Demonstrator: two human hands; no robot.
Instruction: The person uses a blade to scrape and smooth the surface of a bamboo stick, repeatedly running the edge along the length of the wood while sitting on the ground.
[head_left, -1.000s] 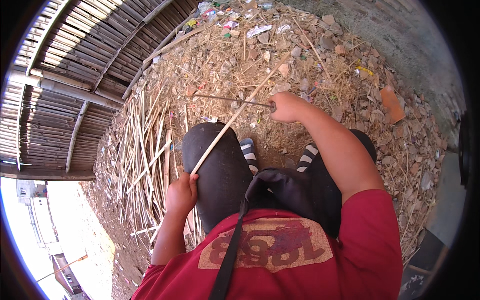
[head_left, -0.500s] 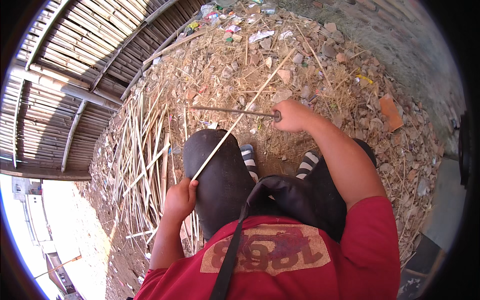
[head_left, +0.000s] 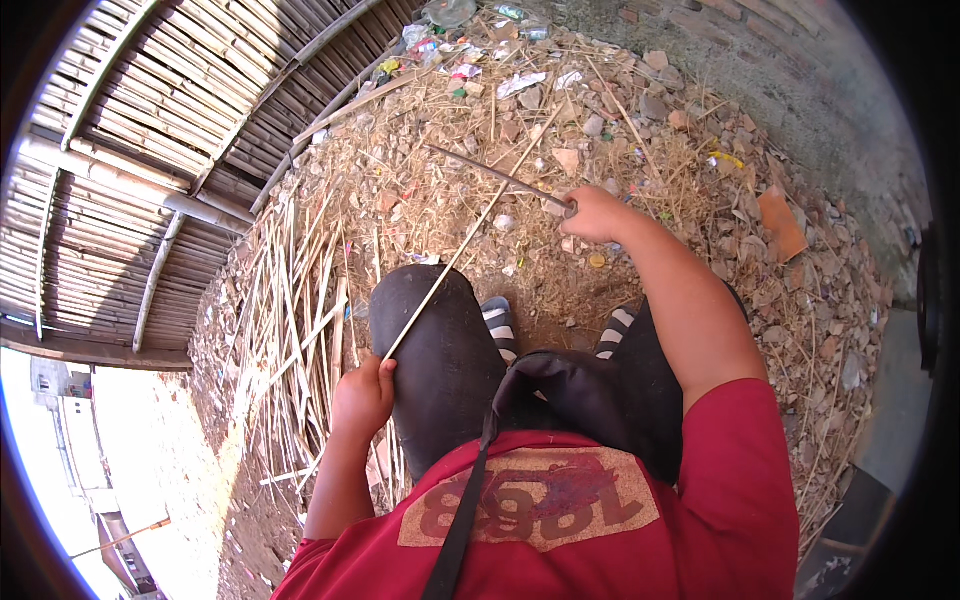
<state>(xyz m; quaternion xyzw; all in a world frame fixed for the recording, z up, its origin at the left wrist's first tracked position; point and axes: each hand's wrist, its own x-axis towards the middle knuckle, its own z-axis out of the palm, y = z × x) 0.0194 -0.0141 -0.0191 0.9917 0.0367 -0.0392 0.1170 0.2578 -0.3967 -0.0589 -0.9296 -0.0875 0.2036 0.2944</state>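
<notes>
My left hand (head_left: 362, 400) grips the near end of a thin pale bamboo strip (head_left: 447, 270). The strip slants up and away to the right, passing over my left knee. My right hand (head_left: 594, 214) is closed round the handle of a long, narrow, dark blade (head_left: 490, 170), a knife by its look. Its blade points to the far left and crosses the strip toward the strip's far end. Whether the two touch is hard to make out. The fist hides most of the handle.
A heap of split bamboo strips (head_left: 290, 340) lies on the ground to my left. Beyond stands a bamboo-slat wall (head_left: 130, 190). Rubble, dry straw and litter cover the ground ahead, with a broken orange brick (head_left: 781, 226) at right. A masonry wall (head_left: 800, 110) rises at far right.
The blade has moved farther out along the strip and now tilts, its tip higher and farther away. My right hand has shifted slightly away and right; my left hand stays nearly still.
</notes>
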